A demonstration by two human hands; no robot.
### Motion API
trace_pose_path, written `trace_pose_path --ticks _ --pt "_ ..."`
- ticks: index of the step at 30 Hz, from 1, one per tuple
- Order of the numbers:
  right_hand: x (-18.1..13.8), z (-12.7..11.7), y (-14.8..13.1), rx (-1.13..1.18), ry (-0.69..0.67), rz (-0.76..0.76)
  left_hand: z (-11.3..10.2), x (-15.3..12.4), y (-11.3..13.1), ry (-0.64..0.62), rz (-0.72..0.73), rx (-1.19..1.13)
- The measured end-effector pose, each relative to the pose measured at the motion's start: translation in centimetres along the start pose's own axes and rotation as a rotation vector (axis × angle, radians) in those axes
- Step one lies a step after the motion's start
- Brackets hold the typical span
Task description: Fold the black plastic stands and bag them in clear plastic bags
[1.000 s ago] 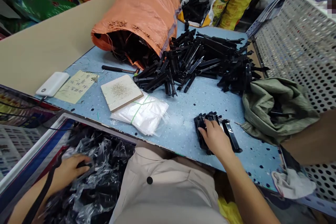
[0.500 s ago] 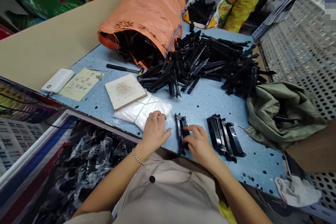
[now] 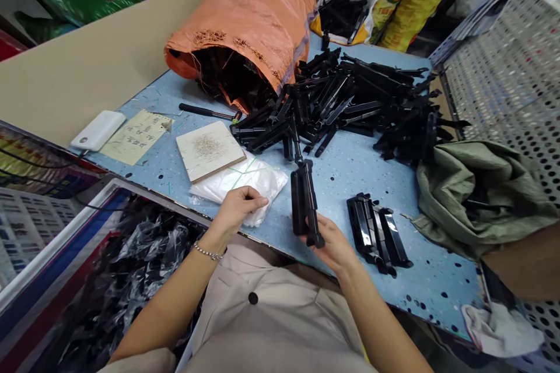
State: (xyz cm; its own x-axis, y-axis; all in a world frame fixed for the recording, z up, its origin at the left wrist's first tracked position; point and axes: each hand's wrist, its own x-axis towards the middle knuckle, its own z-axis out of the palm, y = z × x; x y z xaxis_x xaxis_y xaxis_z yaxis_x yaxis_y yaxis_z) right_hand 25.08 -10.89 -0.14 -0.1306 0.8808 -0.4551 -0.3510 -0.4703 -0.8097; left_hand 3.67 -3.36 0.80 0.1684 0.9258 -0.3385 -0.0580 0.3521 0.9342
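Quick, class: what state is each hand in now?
Left hand: by the plastic bags; grip cannot be told.
Right hand: closed, holding black parts.

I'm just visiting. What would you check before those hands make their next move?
1. Right hand has a grip: ok, it holds black parts by their near end.
2. Number of held parts known: cannot tell, they overlap.
3. Left hand has hold of a bag: cannot tell; it is at the bags, thumb and finger close together.
4. Bags free of weight: not ok, the board rests partly on them.
5. Spare set clear of the right hand: ok, it lies apart, to the right on the table.
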Motion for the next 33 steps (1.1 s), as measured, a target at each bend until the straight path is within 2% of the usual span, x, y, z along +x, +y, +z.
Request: trace_pose_path --ticks 2,5,9,12,15,18,21,23,27,31,33 --pt "1.5 2.5 -0.1 0.196 -0.057 0.026 0.3 -0.1 0.2 -0.048 0.001 -0.017" --pt "3.6 4.5 -0.5 0.293 -0.078 0.034 -0.5 -0.3 0.5 -0.037 -0.017 -0.071" --pt "4.2 3.4 -1.2 0.333 -0.048 0.036 -2.7 -0.3 1.0 0.092 -0.043 -0.268" --pt "3.5 2.5 -1.3 0.354 -0.042 0.061 -2.7 -0.4 1.2 0.153 0.079 -0.256" --pt "3.0 3.0 -1.0 0.362 -0.107 0.108 -1.1 -0.6 1.0 0.079 0.174 -0.100" --pt "3.3 3.5 -0.8 0.386 -0.102 0.092 -0.3 -0.5 0.6 0.002 0.178 -0.062" --pt "3.4 3.1 -1.1 0.430 -0.078 0.093 -0.9 -0.2 0.4 0.053 0.174 -0.085" --pt "3.4 2.9 -1.2 0.449 -0.120 0.132 -1.1 -0.1 0.3 0.071 0.185 -0.054" --pt "3.6 3.4 -0.8 0.424 -0.181 0.159 -0.6 -0.2 -0.1 0.012 0.199 0.074" --pt "3.9 2.7 -0.9 0.391 -0.105 0.112 -0.8 -0.4 0.2 0.068 0.190 -0.038" --pt "3.8 2.1 -1.2 0.387 -0.085 0.108 -1.2 -0.6 0.6 0.117 0.238 -0.072"
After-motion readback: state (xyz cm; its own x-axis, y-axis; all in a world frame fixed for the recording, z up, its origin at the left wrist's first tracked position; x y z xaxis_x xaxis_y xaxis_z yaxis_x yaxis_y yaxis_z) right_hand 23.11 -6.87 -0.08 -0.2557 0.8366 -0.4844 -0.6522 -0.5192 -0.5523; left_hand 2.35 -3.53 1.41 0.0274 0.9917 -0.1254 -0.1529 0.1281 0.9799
